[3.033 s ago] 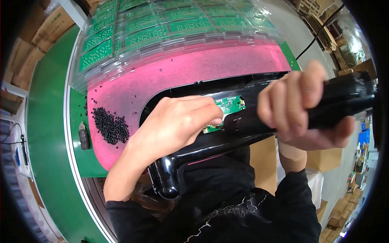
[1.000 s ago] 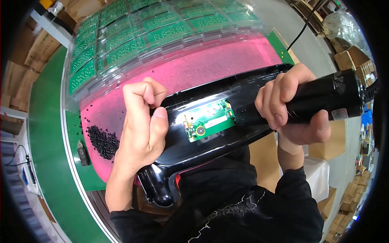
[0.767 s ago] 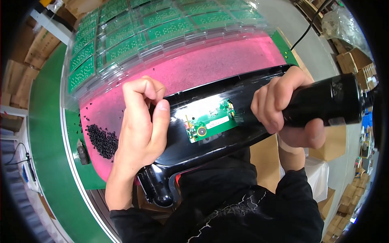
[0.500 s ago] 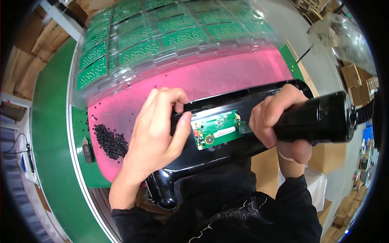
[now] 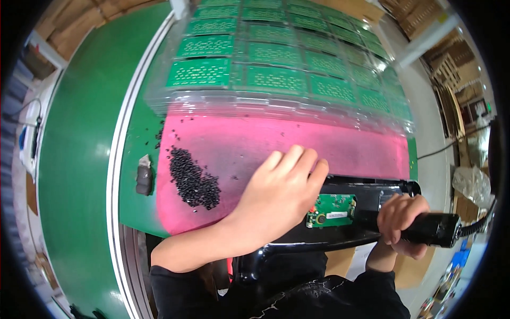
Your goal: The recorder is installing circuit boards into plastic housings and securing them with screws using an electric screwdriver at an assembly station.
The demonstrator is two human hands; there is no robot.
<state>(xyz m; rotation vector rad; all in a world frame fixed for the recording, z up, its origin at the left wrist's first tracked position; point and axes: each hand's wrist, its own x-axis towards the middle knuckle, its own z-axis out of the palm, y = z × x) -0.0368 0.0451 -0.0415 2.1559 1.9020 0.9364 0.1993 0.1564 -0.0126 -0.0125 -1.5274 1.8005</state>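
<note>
Board: a green circuit board [image 5: 345, 203] with a white label lies in the housing [image 5: 319, 237], between the two hands, just right of the left hand and well apart from the handle of the tool; neither hand is seen to grip it.
Housing: black, shallow and long, lying across the near edge of the mat [image 5: 366, 151]; its rounded stem points down toward the person's shirt [image 5: 297, 297].
Left hand: the left hand [image 5: 284, 194] is over the housing's left end, back upward, fingers bent and slightly spread. Thumb and fingertip contact are hidden, so whether it pinches anything cannot be told.
Right hand: the right hand [image 5: 401, 219] is wrapped firmly round the driver [image 5: 440, 229], near the housing's right end, to the right of the board.
Driver: black, thick-bodied, lying nearly level; its rear end points right and carries a ribbed black cable [image 5: 472, 229]. Its working end is hidden by the fingers.
Small parts: a heap of tiny black parts [image 5: 194, 183] is on the mat's left side, left of the left hand; a few lie loose around it.
Mat: pink, with dark smudges, lying on the green bench [image 5: 133, 204].
Trays: clear stacked trays [image 5: 212, 101] of green boards [image 5: 276, 80] stand beyond the mat.
</note>
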